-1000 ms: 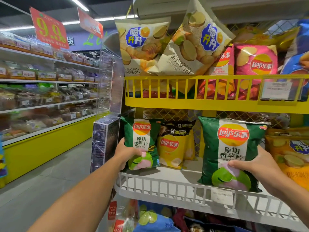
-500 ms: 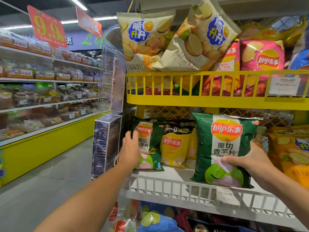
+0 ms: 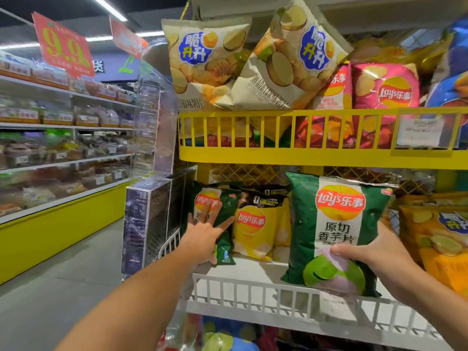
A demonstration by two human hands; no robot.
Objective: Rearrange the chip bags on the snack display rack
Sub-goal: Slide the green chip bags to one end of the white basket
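A large green Lay's chip bag stands upright on the white wire shelf, and my right hand grips its lower right edge. At the shelf's left end a small green Lay's bag leans against the back. My left hand lies flat on its front with fingers spread, pressing on it without grasping. A yellow Lay's bag stands between the two green ones.
The yellow wire shelf above holds two cream chip bags, a pink Lay's bag and others. Orange bags sit at the right. A clear-wrapped stand adjoins the rack's left. An aisle floor lies left.
My left hand let go of the small green bag after pushing it back on the shelf, and now rests open against it. My right hand keeps holding the large green bag upright.
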